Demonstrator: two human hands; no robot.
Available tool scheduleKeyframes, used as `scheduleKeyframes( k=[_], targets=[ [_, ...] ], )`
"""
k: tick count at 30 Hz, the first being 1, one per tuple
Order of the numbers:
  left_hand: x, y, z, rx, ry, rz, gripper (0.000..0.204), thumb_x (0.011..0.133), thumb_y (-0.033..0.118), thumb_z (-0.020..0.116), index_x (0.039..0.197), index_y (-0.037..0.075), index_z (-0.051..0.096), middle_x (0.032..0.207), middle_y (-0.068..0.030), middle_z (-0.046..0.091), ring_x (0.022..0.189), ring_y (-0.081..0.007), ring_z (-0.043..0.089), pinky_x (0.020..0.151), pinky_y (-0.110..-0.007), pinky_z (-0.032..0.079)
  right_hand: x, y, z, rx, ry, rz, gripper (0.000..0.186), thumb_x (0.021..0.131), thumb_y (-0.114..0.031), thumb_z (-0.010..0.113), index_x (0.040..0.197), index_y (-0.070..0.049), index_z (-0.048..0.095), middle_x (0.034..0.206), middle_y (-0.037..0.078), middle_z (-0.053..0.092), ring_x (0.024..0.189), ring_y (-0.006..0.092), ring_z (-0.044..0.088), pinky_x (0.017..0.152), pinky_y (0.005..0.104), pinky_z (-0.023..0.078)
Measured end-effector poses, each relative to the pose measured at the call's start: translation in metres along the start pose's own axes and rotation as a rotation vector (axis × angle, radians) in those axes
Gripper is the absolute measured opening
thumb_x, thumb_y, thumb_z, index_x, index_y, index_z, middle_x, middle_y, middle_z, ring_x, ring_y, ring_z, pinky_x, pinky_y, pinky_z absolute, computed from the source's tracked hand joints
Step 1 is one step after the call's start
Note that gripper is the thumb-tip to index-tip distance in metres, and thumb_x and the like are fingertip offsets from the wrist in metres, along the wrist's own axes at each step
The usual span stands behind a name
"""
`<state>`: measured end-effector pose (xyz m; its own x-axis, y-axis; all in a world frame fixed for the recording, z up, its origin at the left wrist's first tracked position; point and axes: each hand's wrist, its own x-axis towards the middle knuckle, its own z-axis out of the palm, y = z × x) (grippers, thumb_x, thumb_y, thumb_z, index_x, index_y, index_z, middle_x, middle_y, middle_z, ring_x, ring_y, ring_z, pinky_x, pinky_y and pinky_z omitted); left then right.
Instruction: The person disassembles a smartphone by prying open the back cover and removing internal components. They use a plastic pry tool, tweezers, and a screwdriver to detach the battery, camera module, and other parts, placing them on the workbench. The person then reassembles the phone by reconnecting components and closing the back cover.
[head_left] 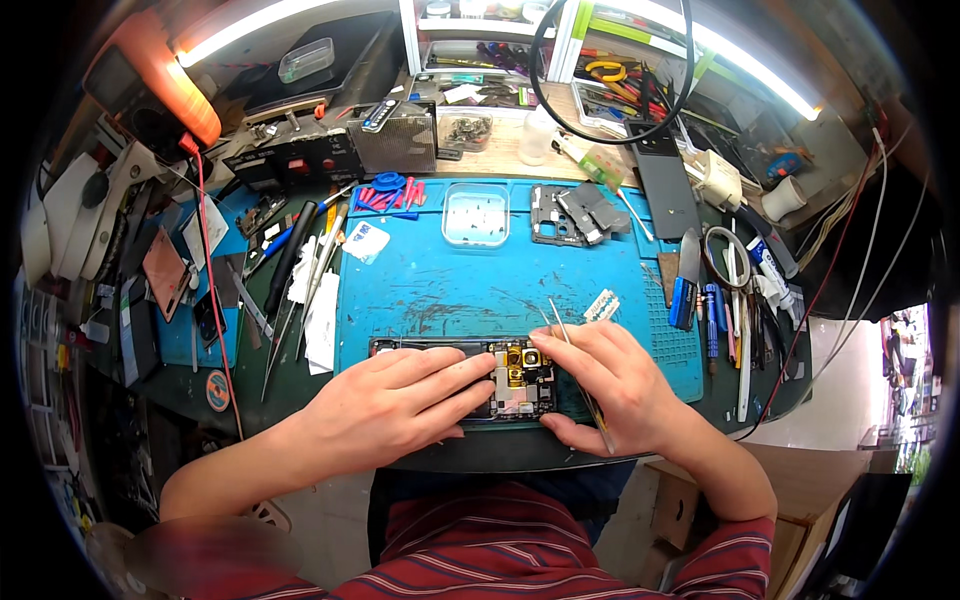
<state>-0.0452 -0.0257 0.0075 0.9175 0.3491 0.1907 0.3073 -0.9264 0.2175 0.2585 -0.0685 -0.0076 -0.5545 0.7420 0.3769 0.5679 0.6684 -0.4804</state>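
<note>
An opened smartphone [518, 396] lies sideways near the front edge of the blue mat, its circuit board and gold-edged camera modules [515, 368] exposed at the right end. Across its left part my left hand [390, 405] rests flat with fingers stretched out. The fingertips touch the phone just left of the camera modules. My right hand [620, 385] is at the phone's right end, fingers and thumb against its edge. In that same hand are thin metal tweezers [562, 322], tips pointing away from me. The palm covers part of them.
The blue mat [420, 280] bears a clear tray of tiny parts [475, 215], dark phone parts [580, 213] and a razor blade [601, 306]. Tools flank it, including a knife [687, 275] and a black-handled tool [292, 258]. A red cable [208, 290] hangs at left.
</note>
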Motion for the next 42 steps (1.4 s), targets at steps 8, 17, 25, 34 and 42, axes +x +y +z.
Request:
scheduleKeyframes(
  k=[8, 17, 25, 34, 42],
  targets=[
    [-0.005, -0.002, 0.001, 0.06, 0.007, 0.043, 0.06, 0.08, 0.023, 0.079, 0.137, 0.01, 0.065, 0.152, -0.0084, 0.06, 0.129, -0.0244, 0.063, 0.097, -0.036, 0.059, -0.002, 0.002, 0.002, 0.02, 0.009, 0.011, 0.078, 0.076, -0.022, 0.086, 0.146, -0.003, 0.058, 0.129, 0.018, 0.065, 0.105, 0.0359, 0.065, 0.092, 0.0444, 0.054],
    [-0.004, -0.005, 0.0, 0.053, 0.027, 0.068, 0.058, 0.08, 0.023, 0.077, 0.135, 0.011, 0.066, 0.151, -0.0094, 0.061, 0.128, -0.0254, 0.064, 0.095, -0.037, 0.06, -0.002, 0.0, 0.001, 0.006, -0.016, 0.04, 0.078, 0.076, -0.023, 0.086, 0.147, -0.004, 0.058, 0.13, 0.017, 0.065, 0.106, 0.0362, 0.064, 0.092, 0.0447, 0.053],
    [0.013, 0.004, 0.007, -0.175, 0.219, -0.135, 0.043, 0.08, 0.012, 0.084, 0.121, 0.006, 0.071, 0.125, -0.0103, 0.073, 0.105, -0.0278, 0.072, 0.086, -0.038, 0.061, -0.003, 0.001, 0.001, 0.015, -0.01, 0.031, 0.079, 0.079, -0.027, 0.088, 0.147, -0.002, 0.057, 0.13, 0.017, 0.065, 0.106, 0.036, 0.064, 0.092, 0.0446, 0.053],
    [0.04, 0.005, 0.006, -0.339, 0.235, -0.276, 0.059, 0.078, 0.017, 0.09, 0.13, 0.003, 0.067, 0.116, -0.0114, 0.072, 0.106, -0.0338, 0.067, 0.091, -0.042, 0.057, -0.005, 0.002, 0.002, 0.035, -0.003, 0.048, 0.079, 0.079, -0.026, 0.089, 0.148, -0.003, 0.058, 0.13, 0.017, 0.065, 0.107, 0.0356, 0.064, 0.092, 0.0447, 0.053],
    [0.03, -0.008, 0.007, -0.391, 0.099, -0.237, 0.082, 0.078, 0.023, 0.091, 0.148, 0.001, 0.054, 0.127, -0.015, 0.068, 0.122, -0.0366, 0.062, 0.101, -0.046, 0.051, -0.003, -0.001, 0.001, 0.031, -0.01, 0.061, 0.079, 0.079, -0.026, 0.088, 0.148, -0.003, 0.058, 0.132, 0.016, 0.066, 0.109, 0.036, 0.064, 0.095, 0.0448, 0.053]
  ],
)
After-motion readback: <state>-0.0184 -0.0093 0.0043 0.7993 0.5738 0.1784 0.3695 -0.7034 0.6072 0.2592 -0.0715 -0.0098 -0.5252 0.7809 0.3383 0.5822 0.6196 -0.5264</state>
